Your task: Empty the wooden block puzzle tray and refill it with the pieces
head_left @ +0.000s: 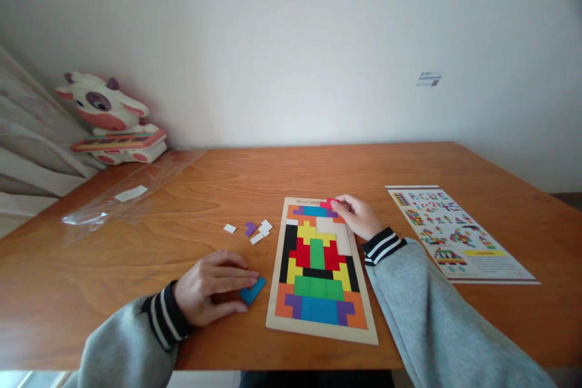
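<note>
A wooden puzzle board [277, 314] lies on the table in front of me, mostly filled with coloured block pieces. My right hand [358, 216] rests at the board's far right corner, fingertips pinching a red piece [328, 203] at the top edge. My left hand [211, 292] lies flat on the table left of the board, its fingers on a blue piece [253, 291]. Between the hands, further back, lie a few loose white pieces [262, 231] and a purple piece [250, 228].
A printed pattern sheet [454, 233] lies right of the board. A clear plastic bag [122, 197] sits at the back left, near a cow-shaped toy [110, 118] by the wall. The table's front edge [273, 364] is close to me.
</note>
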`<state>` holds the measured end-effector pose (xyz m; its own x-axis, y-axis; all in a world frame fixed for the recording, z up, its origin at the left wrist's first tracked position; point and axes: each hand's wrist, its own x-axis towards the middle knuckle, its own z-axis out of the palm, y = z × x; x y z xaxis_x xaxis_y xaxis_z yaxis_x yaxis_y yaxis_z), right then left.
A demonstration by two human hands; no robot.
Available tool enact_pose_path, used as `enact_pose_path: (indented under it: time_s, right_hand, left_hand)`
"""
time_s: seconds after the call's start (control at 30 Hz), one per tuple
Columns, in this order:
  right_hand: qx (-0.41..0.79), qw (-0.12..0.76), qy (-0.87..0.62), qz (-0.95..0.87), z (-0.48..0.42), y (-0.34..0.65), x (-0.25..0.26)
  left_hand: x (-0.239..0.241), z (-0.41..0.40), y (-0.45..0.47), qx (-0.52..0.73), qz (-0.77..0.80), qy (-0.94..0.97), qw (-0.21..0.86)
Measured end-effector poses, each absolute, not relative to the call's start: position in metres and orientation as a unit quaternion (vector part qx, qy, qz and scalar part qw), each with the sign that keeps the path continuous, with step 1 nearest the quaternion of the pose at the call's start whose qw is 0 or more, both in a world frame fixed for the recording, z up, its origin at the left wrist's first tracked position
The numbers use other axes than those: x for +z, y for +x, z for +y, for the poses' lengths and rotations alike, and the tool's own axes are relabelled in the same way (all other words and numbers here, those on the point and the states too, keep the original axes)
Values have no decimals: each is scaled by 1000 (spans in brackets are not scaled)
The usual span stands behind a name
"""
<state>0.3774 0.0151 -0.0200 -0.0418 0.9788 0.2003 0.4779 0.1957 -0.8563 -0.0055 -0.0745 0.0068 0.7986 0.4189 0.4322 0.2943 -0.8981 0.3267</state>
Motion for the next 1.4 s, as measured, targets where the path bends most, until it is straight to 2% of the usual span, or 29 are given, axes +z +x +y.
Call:
enact_pose_path:
  time_s: [0.3,0.43,0.57,0.7,0.87,1.1,1.4]
  right_hand:
    - [349,393,-529,-666,6,385,8]
    - [382,394,-507,-665,3,381,13]
    - [405,392,-484,-670,-1,374,14]
    - [409,379,-476,-680,-6,370,14]
    - [398,357,-476,-698,-7,367,11]
    - [383,368,-465,-708,-7,367,12]
    - [366,359,-477,-714,-6,375,13]
  left_hand:
    - [14,-68,2,277,241,927,77]
    - [24,-50,38,326,299,895,49]
    - [30,-24,99,361,351,859,94]
    - [27,-6,139,379,333,845,180]
    - [15,-1,144,418,307,827,219]
    - [0,-2,144,430,353,775,299]
    - [-1,-8,146,394,321,818,270]
